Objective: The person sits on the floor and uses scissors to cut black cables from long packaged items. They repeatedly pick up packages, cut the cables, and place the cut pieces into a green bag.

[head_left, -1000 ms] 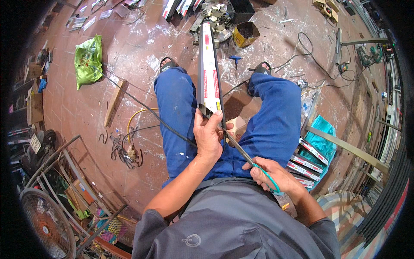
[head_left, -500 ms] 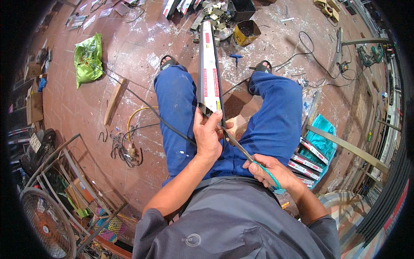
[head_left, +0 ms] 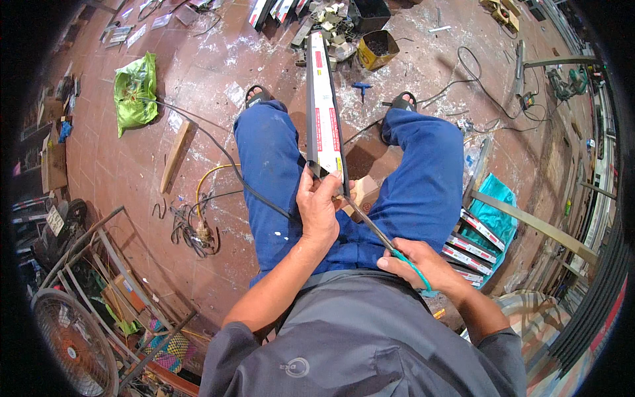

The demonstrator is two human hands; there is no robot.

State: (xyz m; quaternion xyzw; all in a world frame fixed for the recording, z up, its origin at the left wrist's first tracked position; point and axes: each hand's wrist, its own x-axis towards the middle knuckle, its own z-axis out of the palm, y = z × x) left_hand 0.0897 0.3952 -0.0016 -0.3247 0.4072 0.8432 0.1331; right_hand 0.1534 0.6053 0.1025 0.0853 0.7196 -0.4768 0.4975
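The left hand (head_left: 319, 206) is closing its grip around the near end of the long white light fitting (head_left: 324, 112), which is running from frame centre up toward the top edge, between the knees. The right hand (head_left: 418, 264), lower right of centre, is gripping a teal-handled screwdriver (head_left: 377, 231), its tip sitting at that end. By my read, the work on that end is underway, not finished.

1. The left hand (head_left: 319, 206) gripped the near end of a long white light-fixture housing (head_left: 325, 112) that lay between the knees.
2. The right hand (head_left: 418, 263) held a teal-handled screwdriver (head_left: 382, 235), its tip at the housing's near end.
3. A green bag (head_left: 135, 89) lay on the floor.
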